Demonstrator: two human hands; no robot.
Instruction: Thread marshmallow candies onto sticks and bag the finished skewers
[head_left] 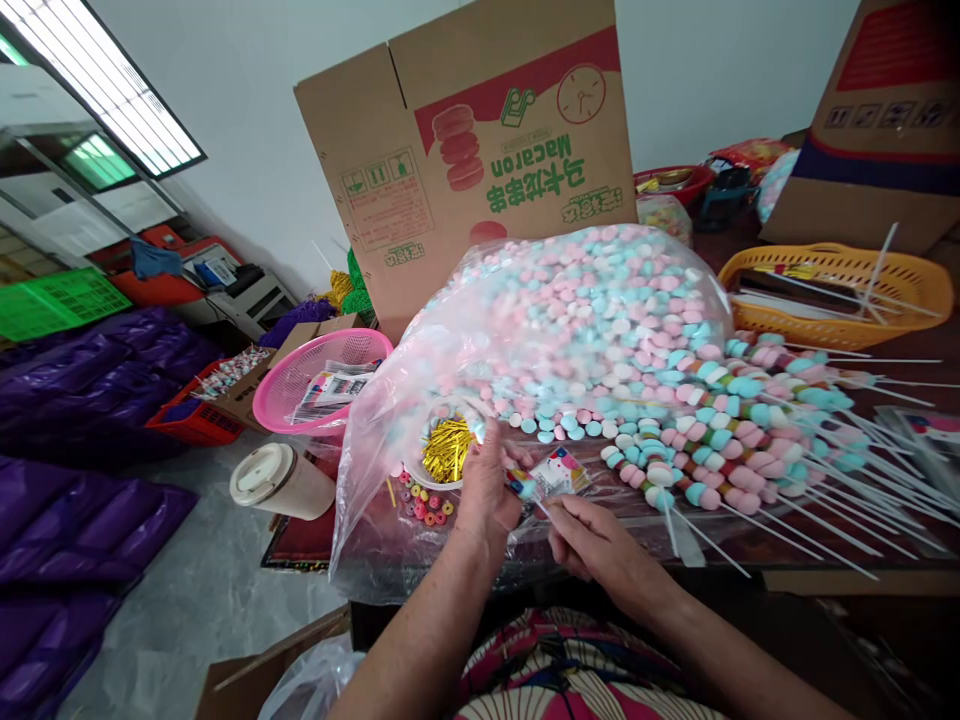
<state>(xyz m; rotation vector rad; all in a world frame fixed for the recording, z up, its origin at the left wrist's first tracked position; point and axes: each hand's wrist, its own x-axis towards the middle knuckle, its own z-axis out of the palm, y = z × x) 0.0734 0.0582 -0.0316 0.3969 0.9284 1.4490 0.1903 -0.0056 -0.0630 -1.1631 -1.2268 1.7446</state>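
1 small printed wrapper (562, 472) is the centre of it, held just above the near edge of the tabletop (840, 580), in front of the big bag. The left hand (487, 492) comes up from below with the wrist bent back. Its fingers are curled and pressed together on the wrapper's left end, where a bit of coloured candy shows. The right hand (592, 538) lies lower and flatter, palm down, thumb and forefinger pinching the wrapper's bottom edge.

Judging by what lies around, the work looks far from finished. A thick heap of candy skewers (750, 440) lies bare just to the right, sticks pointing outward, and I can see no wrapped ones set aside.

Just left of the hands stands a bowl of gold twist ties (448, 450), with a few coloured rings (424, 503) loose beside it. Behind, a huge clear bag (585, 300) of pink, blue and white candies leans against an upended cardboard box (480, 150). 1 pink basket (285, 385) and 1 orange basket (810, 325) flank it, and a lidded cup (279, 482) stands lower down on the left.
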